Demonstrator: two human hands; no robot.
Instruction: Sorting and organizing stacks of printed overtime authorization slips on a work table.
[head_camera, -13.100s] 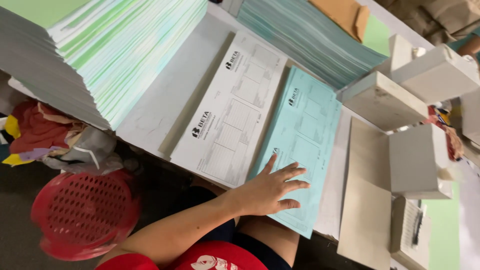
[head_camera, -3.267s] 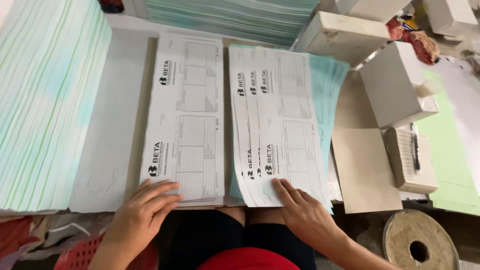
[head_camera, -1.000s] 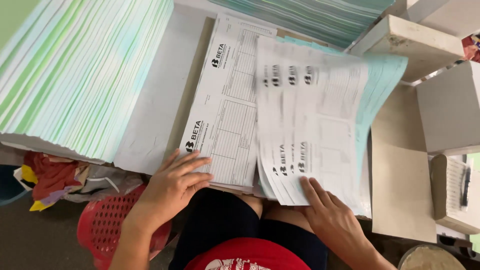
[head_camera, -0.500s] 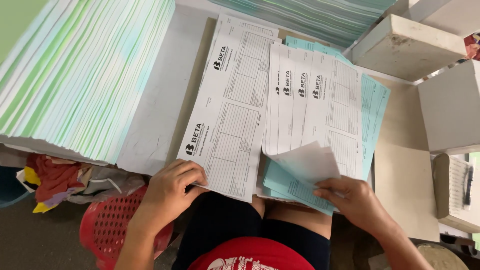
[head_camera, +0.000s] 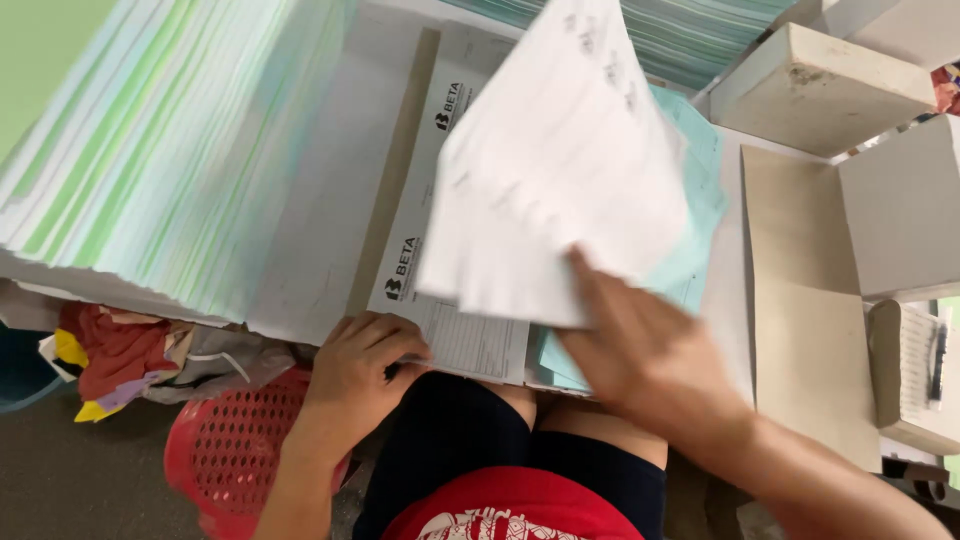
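Observation:
My right hand (head_camera: 640, 350) grips a sheaf of white printed forms (head_camera: 560, 170) and holds it lifted off the table, fanned and blurred. Under it lies a pale blue-green sheet pile (head_camera: 700, 200). My left hand (head_camera: 365, 355) rests with its fingers curled on the near edge of a second white form pile (head_camera: 440, 300), which lies flat just left of the lifted sheaf. Both piles sit on a white tabletop (head_camera: 330, 200) in front of my lap.
A tall slanted stack of green and white paper (head_camera: 170, 150) fills the left side. More blue-green stacks (head_camera: 690, 30) stand at the back. Grey board blocks (head_camera: 830, 80) and brown card sheets (head_camera: 810, 330) lie to the right. A red plastic basket (head_camera: 225, 460) sits below left.
My right hand has taken hold of the white forms on the right pile and swung them up and leftward off the blue-green sheets. My left hand stays on the left pile's near edge.

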